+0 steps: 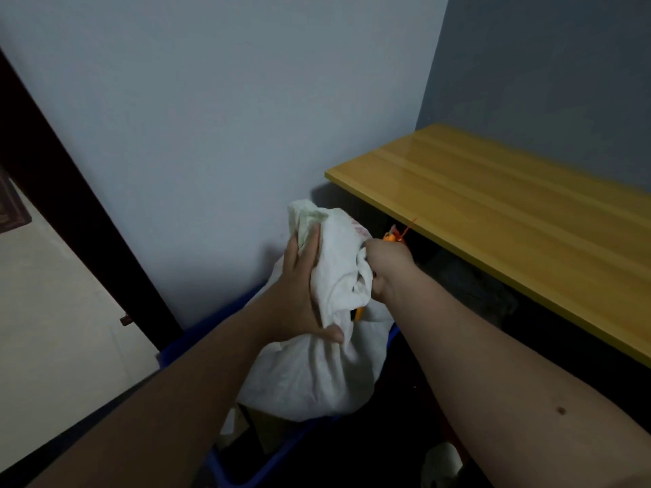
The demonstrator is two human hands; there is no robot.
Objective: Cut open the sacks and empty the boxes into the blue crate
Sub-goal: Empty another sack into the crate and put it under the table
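Observation:
A white woven sack [317, 375] stands over the blue crate [267, 466], its gathered top lifted toward the wall. My left hand [303, 294] grips the sack's upper part from the left, thumb wrapped across the front. My right hand [384, 269] holds the bunched neck on the right together with an orange tool [359, 311]; its yellow-orange tip pokes out below the fist and an orange end [391, 237] with a red tie shows above. Brown cardboard [267, 431] lies in the crate under the sack.
A yellow wooden tabletop [510, 220] stands at the right, its near edge close to my right forearm. A grey wall rises behind the sack. A dark door frame [70, 213] runs down the left. Something white [442, 463] lies on the dark floor under the table.

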